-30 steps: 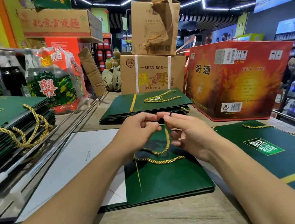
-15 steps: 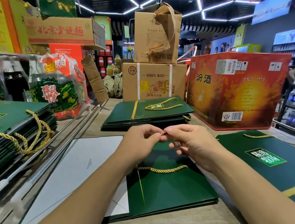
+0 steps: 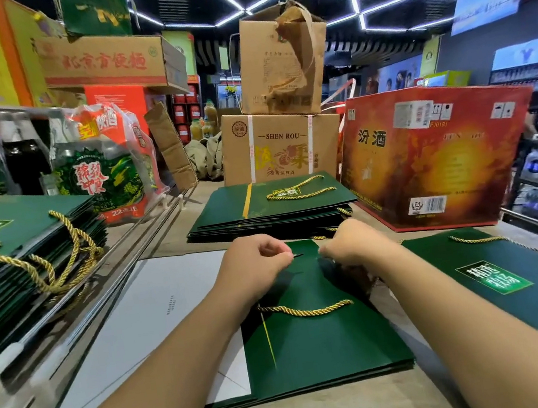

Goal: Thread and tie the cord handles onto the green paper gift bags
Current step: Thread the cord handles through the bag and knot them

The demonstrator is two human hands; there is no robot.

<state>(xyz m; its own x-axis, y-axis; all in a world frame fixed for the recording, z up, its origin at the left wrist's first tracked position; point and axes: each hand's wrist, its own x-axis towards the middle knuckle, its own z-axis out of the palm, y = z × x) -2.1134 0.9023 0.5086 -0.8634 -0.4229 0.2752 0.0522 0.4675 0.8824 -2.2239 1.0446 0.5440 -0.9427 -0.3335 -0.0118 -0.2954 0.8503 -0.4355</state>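
Observation:
A flat green paper gift bag (image 3: 318, 345) lies on the counter in front of me, on top of a thin stack. A gold twisted cord (image 3: 305, 311) runs in a shallow loop across its face. My left hand (image 3: 255, 266) and my right hand (image 3: 349, 244) are curled at the bag's top edge, a short gap apart. Each pinches something small there, seemingly a cord end; the fingers hide most of it.
More green bags with gold handles lie in a stack ahead (image 3: 275, 206), a pile on the left (image 3: 17, 246) and one bag at the right (image 3: 513, 276). A white sheet (image 3: 146, 324) lies left of the bag. A red box (image 3: 433, 153) and cardboard cartons (image 3: 280, 147) stand behind.
My hands were touching at the bag's top edge and have pulled apart sideways. The cord loop on the bag has shortened and drawn flatter.

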